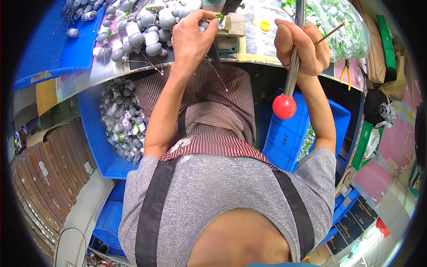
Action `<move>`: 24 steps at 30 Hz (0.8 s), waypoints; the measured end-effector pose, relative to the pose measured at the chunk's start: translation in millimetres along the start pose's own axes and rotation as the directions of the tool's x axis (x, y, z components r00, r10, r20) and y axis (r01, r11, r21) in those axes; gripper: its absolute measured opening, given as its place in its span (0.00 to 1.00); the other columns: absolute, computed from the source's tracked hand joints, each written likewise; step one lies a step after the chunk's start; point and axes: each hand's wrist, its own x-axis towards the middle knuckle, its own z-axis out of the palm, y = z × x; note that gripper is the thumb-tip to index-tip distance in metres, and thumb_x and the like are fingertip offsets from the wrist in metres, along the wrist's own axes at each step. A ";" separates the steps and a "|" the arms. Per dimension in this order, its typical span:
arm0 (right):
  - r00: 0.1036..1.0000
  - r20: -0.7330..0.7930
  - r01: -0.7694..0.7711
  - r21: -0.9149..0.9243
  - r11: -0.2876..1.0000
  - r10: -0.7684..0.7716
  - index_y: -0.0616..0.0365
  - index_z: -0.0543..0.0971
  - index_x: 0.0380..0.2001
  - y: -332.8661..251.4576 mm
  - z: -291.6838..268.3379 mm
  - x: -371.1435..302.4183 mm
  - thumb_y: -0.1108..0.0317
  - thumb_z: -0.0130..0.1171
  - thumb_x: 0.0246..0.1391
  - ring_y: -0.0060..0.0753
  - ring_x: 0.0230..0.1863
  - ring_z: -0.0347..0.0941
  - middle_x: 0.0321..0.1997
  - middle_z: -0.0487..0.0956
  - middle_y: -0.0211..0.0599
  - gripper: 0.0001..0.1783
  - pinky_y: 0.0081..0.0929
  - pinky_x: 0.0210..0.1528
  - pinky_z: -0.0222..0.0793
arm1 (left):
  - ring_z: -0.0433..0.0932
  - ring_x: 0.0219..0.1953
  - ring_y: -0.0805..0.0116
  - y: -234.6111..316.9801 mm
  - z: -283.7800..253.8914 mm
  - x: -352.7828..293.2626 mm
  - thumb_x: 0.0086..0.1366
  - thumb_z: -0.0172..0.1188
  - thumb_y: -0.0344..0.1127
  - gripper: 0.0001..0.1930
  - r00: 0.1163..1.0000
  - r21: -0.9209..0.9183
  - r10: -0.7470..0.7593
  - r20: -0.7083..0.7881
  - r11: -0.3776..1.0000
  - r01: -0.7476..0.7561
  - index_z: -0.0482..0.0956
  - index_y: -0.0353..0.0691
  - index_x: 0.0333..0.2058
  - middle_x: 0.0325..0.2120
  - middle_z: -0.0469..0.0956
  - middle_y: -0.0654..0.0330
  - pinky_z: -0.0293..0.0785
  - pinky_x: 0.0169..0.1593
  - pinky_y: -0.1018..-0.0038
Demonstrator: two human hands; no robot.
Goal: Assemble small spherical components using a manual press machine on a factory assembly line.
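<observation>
My left hand (192, 41) is at the bench press (227, 10), its thumb and fingers pinched at the press tip. A small white and green piece (221, 21) shows at those fingertips, partly hidden. With curled fingers, my right hand (307, 50) wraps round the steel lever (292, 73), which ends in a red ball knob (284, 107). A thin brown stick (331, 33) pokes out from between the right fingers. Beside my left hand lies a heap of grey and white bulb-shaped parts (135, 39), several with thin wires trailing over the bench edge.
A blue bin (95, 133) of similar parts stands below the bench at left, another blue tray (53, 49) above it. Clear plastic holding green and white pieces (340, 26) lies at right, near yellow-handled pliers (346, 75). Blue crates (284, 129) sit under the lever.
</observation>
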 end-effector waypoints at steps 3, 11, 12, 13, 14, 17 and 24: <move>0.992 0.114 -0.045 -0.085 0.995 0.055 0.60 0.86 0.40 -6.7 -7.7 -2.4 0.72 0.67 0.57 0.25 0.16 0.64 0.18 0.73 0.27 0.08 0.21 0.18 0.61 | 0.83 0.33 0.54 1.0 0.2 -0.5 0.59 0.66 0.42 0.11 0.999 0.053 0.016 -0.037 0.999 -0.014 0.86 0.43 0.37 0.28 0.83 0.52 0.78 0.41 0.60; 0.931 -0.134 -0.320 0.142 0.937 0.338 0.64 0.83 0.31 4.9 -13.4 56.1 0.64 0.60 0.66 0.14 0.18 0.58 0.19 0.72 0.23 0.14 0.18 0.23 0.52 | 0.82 0.34 0.51 2.3 11.6 0.7 0.59 0.66 0.40 0.10 0.993 0.094 0.093 -0.071 0.992 -0.086 0.85 0.42 0.35 0.26 0.82 0.51 0.77 0.40 0.58; 0.899 -0.173 -0.354 0.252 0.900 0.402 0.61 0.83 0.29 -2.9 -0.8 92.1 0.57 0.59 0.69 0.06 0.15 0.51 0.16 0.69 0.14 0.19 0.14 0.19 0.43 | 0.82 0.34 0.51 -0.5 6.5 -0.6 0.59 0.66 0.40 0.10 0.995 0.110 0.074 -0.066 0.992 -0.066 0.85 0.42 0.35 0.26 0.82 0.51 0.77 0.40 0.58; 0.879 -0.068 -0.432 0.305 0.849 0.472 0.61 0.84 0.34 8.9 -2.2 101.3 0.58 0.59 0.69 0.05 0.16 0.50 0.17 0.69 0.13 0.17 0.13 0.20 0.42 | 0.82 0.34 0.51 -1.6 2.5 -1.4 0.59 0.66 0.40 0.10 0.996 0.118 0.058 -0.064 0.992 -0.050 0.85 0.42 0.35 0.26 0.82 0.51 0.77 0.40 0.58; 0.849 0.040 -0.509 0.334 0.794 0.527 0.60 0.84 0.38 25.9 -6.0 106.9 0.58 0.59 0.69 0.04 0.17 0.48 0.18 0.69 0.12 0.15 0.12 0.20 0.41 | 0.82 0.34 0.51 -0.8 3.7 -1.1 0.59 0.66 0.40 0.10 0.996 0.113 0.062 -0.063 0.992 -0.055 0.85 0.42 0.35 0.26 0.82 0.51 0.77 0.40 0.58; 0.663 0.341 -0.728 0.501 0.468 0.667 0.57 0.84 0.36 86.4 15.6 116.8 0.56 0.58 0.69 0.07 0.15 0.51 0.17 0.66 0.14 0.16 0.16 0.17 0.44 | 0.81 0.34 0.51 -3.4 4.5 -1.2 0.58 0.66 0.40 0.10 0.994 0.105 0.080 -0.079 0.992 -0.072 0.86 0.42 0.35 0.26 0.81 0.51 0.77 0.40 0.57; 0.307 0.449 -0.886 0.457 0.079 0.839 0.55 0.74 0.22 114.7 34.1 54.6 0.59 0.55 0.69 0.18 0.16 0.59 0.16 0.67 0.23 0.20 0.22 0.19 0.54 | 0.81 0.28 0.70 6.6 -16.9 -6.6 0.60 0.68 0.37 0.10 0.996 -0.161 0.068 0.053 0.985 -0.059 0.86 0.38 0.38 0.28 0.85 0.56 0.77 0.36 0.74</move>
